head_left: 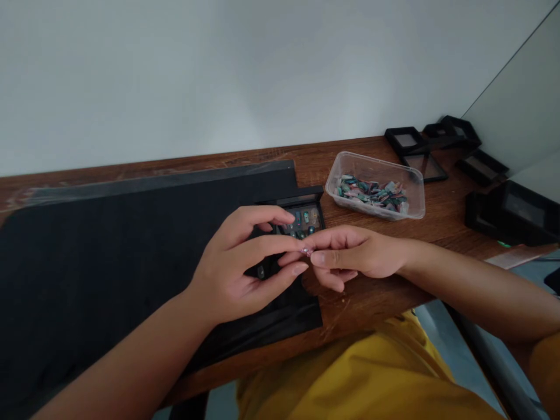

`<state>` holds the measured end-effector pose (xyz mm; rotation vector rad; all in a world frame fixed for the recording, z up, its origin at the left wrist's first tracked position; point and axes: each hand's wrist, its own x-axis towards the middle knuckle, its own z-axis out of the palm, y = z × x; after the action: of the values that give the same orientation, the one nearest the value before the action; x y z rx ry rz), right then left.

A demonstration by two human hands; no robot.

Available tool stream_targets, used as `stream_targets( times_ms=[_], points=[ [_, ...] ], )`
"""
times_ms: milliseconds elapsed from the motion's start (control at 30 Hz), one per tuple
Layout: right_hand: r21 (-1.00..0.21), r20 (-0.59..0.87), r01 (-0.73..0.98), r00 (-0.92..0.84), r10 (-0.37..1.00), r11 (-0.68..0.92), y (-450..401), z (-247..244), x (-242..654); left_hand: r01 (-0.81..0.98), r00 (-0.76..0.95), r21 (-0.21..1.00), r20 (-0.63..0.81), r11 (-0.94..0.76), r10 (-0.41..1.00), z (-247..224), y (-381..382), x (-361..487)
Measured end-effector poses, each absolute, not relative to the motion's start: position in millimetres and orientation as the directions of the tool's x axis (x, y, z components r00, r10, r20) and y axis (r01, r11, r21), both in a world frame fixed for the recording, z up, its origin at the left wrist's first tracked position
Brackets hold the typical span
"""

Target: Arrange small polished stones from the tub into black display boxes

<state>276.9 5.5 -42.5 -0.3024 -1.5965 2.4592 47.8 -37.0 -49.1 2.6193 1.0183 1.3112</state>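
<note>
Between the thumb and index finger of my right hand (350, 254) is a small pink, shiny piece (307, 252), perhaps a press-on nail; it is too small to be sure. My left hand (238, 265) reaches in from the left with its fingers apart, and the index fingertip touches or nearly touches the pink piece. Behind and under the hands lies an open black case (321, 213). Small teal, dark and pale decorated pieces (303, 218) show inside it, and the fingers hide part of the case.
A clear plastic tub (415, 204) with many small teal and pink pieces stands right of the case. Several black frame-like boxes (405, 140) sit at the back right. A black mat (109, 256) covers the left of the wooden table (450, 216), against a pale wall.
</note>
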Motion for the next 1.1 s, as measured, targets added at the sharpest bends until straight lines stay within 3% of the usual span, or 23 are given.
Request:
stream_targets(
  times_ms=[667,1100],
  points=[
    [-0.939,-0.098,-0.024,-0.938,0.333,-0.343,4.1,-45.2,274.0,0.474,0.383,0.459,0.661,-0.751,0.645,-54.7,-36.5,49.3],
    [-0.949,-0.144,0.012,-0.905,0.401,-0.314,4.6,-45.2,273.6,0.424,0.398,0.448,0.689,-0.787,0.606,-50.5,-33.5,51.4]
  ],
)
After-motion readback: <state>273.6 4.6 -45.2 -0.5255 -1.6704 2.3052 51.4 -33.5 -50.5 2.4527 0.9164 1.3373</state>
